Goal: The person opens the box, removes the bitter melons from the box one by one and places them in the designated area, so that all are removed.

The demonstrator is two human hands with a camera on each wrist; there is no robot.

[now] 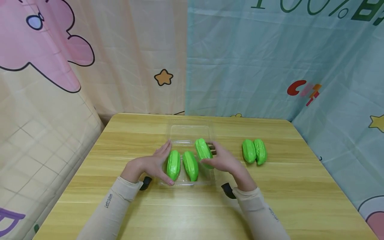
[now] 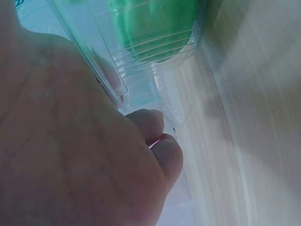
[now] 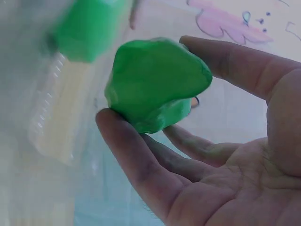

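Note:
A clear plastic clamshell box (image 1: 187, 183) lies on the table with its lid (image 1: 190, 129) folded back. Two bright green, ridged star fruit lie inside, one at the left (image 1: 173, 165) and another in the middle (image 1: 190, 166). My left hand (image 1: 151, 165) spreads along the box's left side, thumb by the front left corner and fingers pointing toward the back. In my right hand (image 1: 223, 158), a third star fruit (image 3: 155, 84) is pinched between thumb and fingers, over the right part of the box. The left wrist view shows the box wall close beside the hand.
Two more green star fruit, a left one (image 1: 249, 151) and a right one (image 1: 260, 151), lie side by side on the wooden table (image 1: 285, 200), right of the box. Printed curtains (image 1: 240, 66) hang behind the table and along both sides.

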